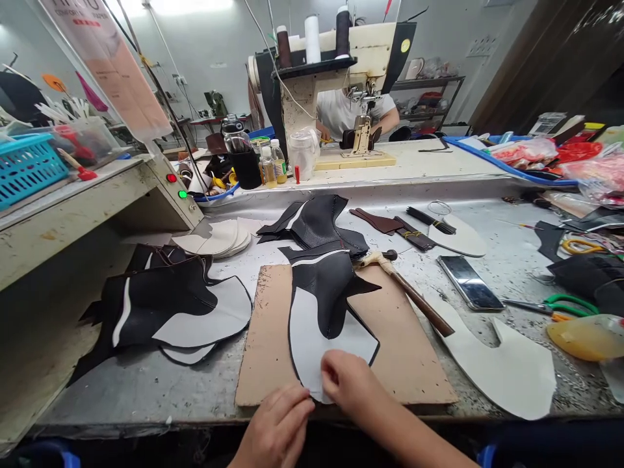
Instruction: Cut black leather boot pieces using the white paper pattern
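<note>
Our left hand (277,429) touches the near tip of the grey-and-black piece (312,338); our right hand (351,385) curls over it. We cannot tell whether either grips. The piece lies on a board (266,338) along the bench's (185,396) front edge.

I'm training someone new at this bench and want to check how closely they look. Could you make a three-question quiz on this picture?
1. True or false: the smartphone lies on the tan board.

2. How many thread spools stand on the black tray of the sewing machine?
A. Two
B. Three
C. Four

3. Where are the left hand and right hand along the black-and-white piece on the board?

Key:
1. False; it lies on the metal bench top, to the right of the board.
2. B; one brown, one white and one black.
3. Both at its near, rounded end.
</note>
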`<state>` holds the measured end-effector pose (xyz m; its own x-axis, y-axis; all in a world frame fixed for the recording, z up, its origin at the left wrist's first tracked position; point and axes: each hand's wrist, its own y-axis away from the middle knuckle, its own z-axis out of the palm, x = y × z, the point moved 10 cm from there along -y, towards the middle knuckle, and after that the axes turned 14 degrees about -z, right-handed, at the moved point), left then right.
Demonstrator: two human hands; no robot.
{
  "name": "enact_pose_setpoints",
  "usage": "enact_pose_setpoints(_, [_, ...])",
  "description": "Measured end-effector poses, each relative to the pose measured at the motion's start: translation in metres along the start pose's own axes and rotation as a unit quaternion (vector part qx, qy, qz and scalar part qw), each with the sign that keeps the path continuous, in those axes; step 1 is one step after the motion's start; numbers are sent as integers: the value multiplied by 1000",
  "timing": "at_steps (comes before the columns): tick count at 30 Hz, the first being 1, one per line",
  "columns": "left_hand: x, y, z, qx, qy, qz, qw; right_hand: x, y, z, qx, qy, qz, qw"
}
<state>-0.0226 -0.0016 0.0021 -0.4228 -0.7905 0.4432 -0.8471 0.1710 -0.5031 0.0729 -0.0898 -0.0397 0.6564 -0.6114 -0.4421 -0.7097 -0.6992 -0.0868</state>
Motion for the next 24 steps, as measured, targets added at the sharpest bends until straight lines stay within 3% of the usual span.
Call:
enact_pose_setpoints(2, [5,8,5,-9,5,17,1000,7,1,-12,-1,-22,9,1000])
enact_pose_setpoints(5, [2,13,6,7,11,15,1000,-5,7,-15,-7,-46,-28,999])
enact_pose_setpoints(9, [2,13,7,12,14,17,1000,-28,14,10,-40,24,-54,997])
enact_pose_setpoints(12, [5,14,11,-6,6,30,1000,-28,10,23,-33,23,-35,999])
enact_pose_setpoints(14, [8,14,13,-13,-11,40,999,-13,5,16,1,-10,-10,1000])
enact_pose_setpoints(19, [11,5,10,-20,-8,29,999,39,-2,-32,72,-56,53,994])
enact_pose_setpoints(21, [6,-5,9,-19,13,2,1000,39,0,-37,72,-86,38,993])
enact_pose_setpoints(24, [-6,-18,12,-11,-23,-36,999,21,4,-28,64,-85,0,994])
